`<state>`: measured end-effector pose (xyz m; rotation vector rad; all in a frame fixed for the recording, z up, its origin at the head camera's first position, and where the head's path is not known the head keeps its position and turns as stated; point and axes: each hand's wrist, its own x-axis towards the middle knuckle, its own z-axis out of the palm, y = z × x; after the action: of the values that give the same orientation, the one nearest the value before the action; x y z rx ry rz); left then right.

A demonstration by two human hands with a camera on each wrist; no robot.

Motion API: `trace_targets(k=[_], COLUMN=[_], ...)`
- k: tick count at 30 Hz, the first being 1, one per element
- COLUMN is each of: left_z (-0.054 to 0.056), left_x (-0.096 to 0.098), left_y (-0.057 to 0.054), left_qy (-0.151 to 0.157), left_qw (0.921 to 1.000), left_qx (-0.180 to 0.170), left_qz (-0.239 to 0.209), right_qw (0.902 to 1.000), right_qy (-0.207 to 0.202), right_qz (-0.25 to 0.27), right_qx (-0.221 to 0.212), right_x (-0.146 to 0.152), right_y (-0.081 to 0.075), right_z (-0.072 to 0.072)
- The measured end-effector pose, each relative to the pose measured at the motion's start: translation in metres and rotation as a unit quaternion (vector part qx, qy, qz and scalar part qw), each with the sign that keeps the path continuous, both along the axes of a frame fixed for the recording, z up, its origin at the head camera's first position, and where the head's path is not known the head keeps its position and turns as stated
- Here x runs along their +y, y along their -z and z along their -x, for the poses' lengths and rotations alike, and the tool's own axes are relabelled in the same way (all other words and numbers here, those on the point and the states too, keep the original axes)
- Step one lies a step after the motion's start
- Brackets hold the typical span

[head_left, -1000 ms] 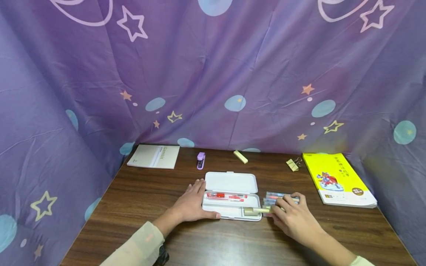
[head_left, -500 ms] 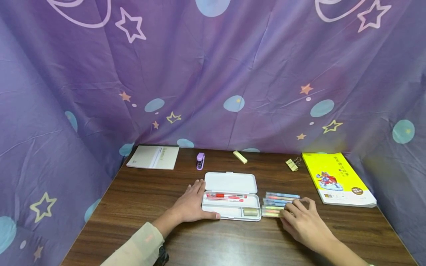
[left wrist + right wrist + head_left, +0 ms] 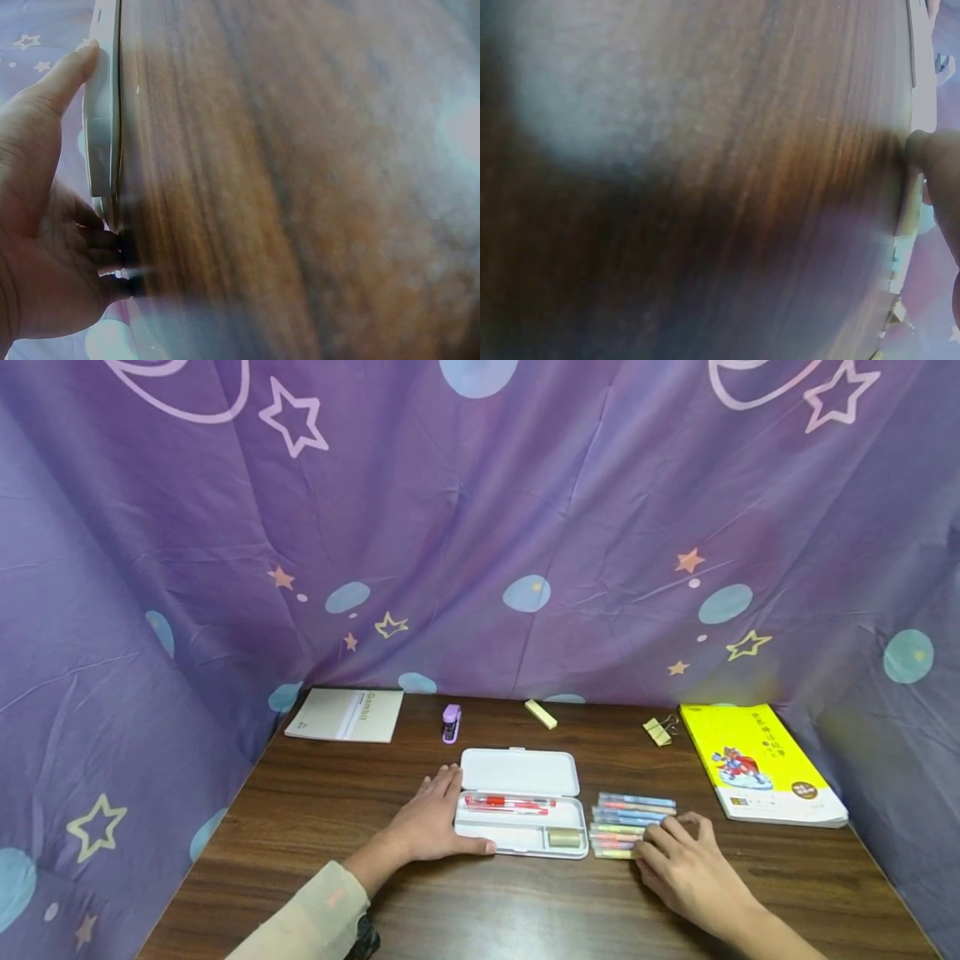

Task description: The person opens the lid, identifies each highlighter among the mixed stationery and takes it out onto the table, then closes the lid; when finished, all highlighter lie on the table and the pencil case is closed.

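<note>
An open white pencil case (image 3: 519,772) lies mid-table, with red pens (image 3: 510,802) in its back tray and a small olive-coloured block (image 3: 564,837) in the front right compartment. My left hand (image 3: 427,822) spans the case's left end, thumb along the front edge and straight fingers toward the hinge. In the left wrist view that thumb touches the case's side (image 3: 101,127). Right of the case, several slim capped pens (image 3: 633,802) lie side by side. My right hand (image 3: 693,872) pinches the right end of the nearest, yellow pen (image 3: 615,853); its fingertips are partly hidden.
Along the back of the wooden table (image 3: 450,910) lie a notebook (image 3: 347,714), a purple stapler (image 3: 452,724), a pale yellow bar (image 3: 541,714) and a binder clip (image 3: 660,731). A yellow book (image 3: 761,764) lies at the right. Purple cloth (image 3: 480,543) hangs behind.
My right hand has drawn the yellow pen away from the case's right compartment, then laid it down at the front of the pen row. The left hand stays put.
</note>
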<state>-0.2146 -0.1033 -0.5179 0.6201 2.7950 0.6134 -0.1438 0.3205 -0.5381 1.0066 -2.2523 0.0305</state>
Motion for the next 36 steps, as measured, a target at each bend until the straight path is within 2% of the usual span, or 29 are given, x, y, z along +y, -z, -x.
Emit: trace_targets(k=[36], left_z=[-0.0002], left_x=[0.0], left_y=[-0.0016], left_qy=[0.002], left_qw=[1.0], left_qx=[0.004], left_qz=[-0.004], right_qw=[0.9998], right_qy=[-0.005], right_qz=[0.017], right_qx=[-0.006], right_x=[-0.0005], right_y=[0.0022], right_z=[0.0009])
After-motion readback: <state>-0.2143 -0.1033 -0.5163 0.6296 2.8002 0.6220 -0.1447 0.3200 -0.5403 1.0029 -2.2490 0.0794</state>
